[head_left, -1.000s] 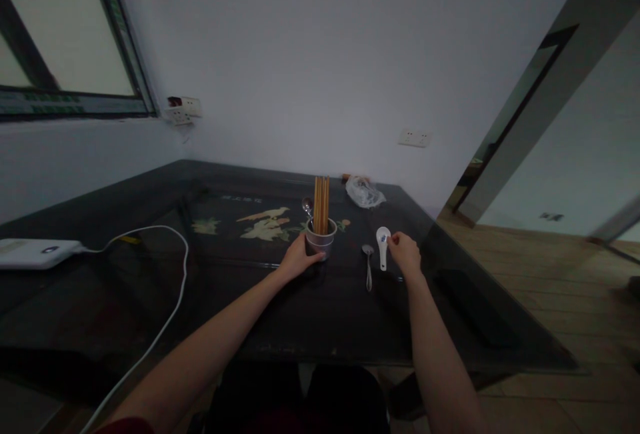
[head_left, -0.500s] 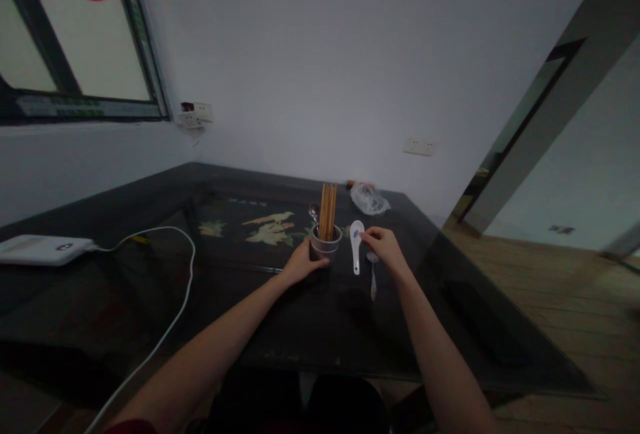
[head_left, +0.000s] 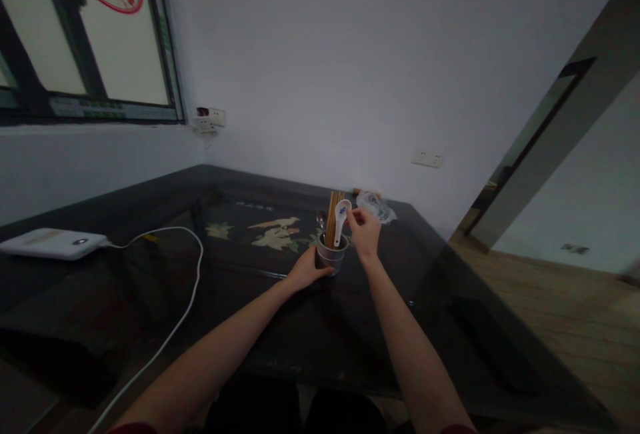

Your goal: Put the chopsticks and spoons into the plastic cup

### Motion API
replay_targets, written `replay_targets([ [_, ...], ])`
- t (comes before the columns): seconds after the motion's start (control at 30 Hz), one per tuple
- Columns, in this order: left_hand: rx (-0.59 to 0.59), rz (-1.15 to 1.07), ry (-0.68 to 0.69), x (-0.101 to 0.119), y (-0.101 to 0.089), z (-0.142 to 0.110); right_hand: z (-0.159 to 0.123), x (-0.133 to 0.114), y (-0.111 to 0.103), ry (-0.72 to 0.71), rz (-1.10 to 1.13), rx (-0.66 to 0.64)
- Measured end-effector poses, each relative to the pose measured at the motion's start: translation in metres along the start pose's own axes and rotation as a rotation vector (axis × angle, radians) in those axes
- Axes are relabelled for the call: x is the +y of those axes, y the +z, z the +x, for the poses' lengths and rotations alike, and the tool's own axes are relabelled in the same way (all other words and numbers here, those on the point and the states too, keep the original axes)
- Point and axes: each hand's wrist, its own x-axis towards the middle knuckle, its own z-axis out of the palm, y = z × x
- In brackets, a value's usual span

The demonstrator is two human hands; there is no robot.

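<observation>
My left hand (head_left: pixel 304 270) is wrapped round the side of a small grey cup (head_left: pixel 332 261), which stands upright on the dark table. Several wooden chopsticks (head_left: pixel 331 219) stand in the cup, with a metal spoon (head_left: pixel 321 219) leaning at their left. Between thumb and fingers, my right hand (head_left: pixel 366 233) pinches a white soup spoon (head_left: pixel 339 219) with a blue mark near its bowl end. The soup spoon hangs bowl up, its handle tip at the cup's mouth in front of the chopsticks. I cannot tell whether the tip is inside the rim. My right arm hides the table's other metal spoon.
A crumpled clear plastic bag (head_left: pixel 376 207) lies behind my right hand. At the left, a white device (head_left: pixel 55 243) trails a white cable (head_left: pixel 199 267) over the table's front edge. A dark flat object (head_left: pixel 493 344) lies at the right. The wall (head_left: pixel 310 87) borders the table's back.
My right hand has lifted the white soup spoon off the table and carried it left to the cup. My left hand has kept its hold on the cup. The view has shifted slightly.
</observation>
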Motion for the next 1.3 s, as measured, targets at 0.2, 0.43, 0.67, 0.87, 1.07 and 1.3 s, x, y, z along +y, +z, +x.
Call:
replay_targets([
  [0.2, -0.006, -0.008, -0.028, 0.000, 0.000, 0.000, -0.019, 0.015, 0.010, 0.011, -0.053, -0.060],
  [0.43, -0.007, -0.014, -0.013, 0.006, 0.000, -0.001, -0.029, 0.019, 0.010, 0.015, -0.052, -0.074],
  [0.67, -0.004, -0.007, -0.013, 0.006, 0.000, 0.000, -0.031, 0.021, 0.011, 0.054, -0.024, -0.096],
  [0.87, -0.009, -0.009, -0.020, 0.004, 0.000, 0.000, -0.032, 0.017, 0.010, 0.035, -0.117, -0.135],
  [1.07, -0.011, -0.003, -0.025, 0.005, 0.001, 0.000, -0.034, 0.008, 0.005, 0.069, -0.347, -0.156],
  [1.3, -0.011, 0.004, -0.040, 0.007, 0.000, 0.000, -0.033, 0.005, 0.003, -0.019, -0.496, -0.205],
])
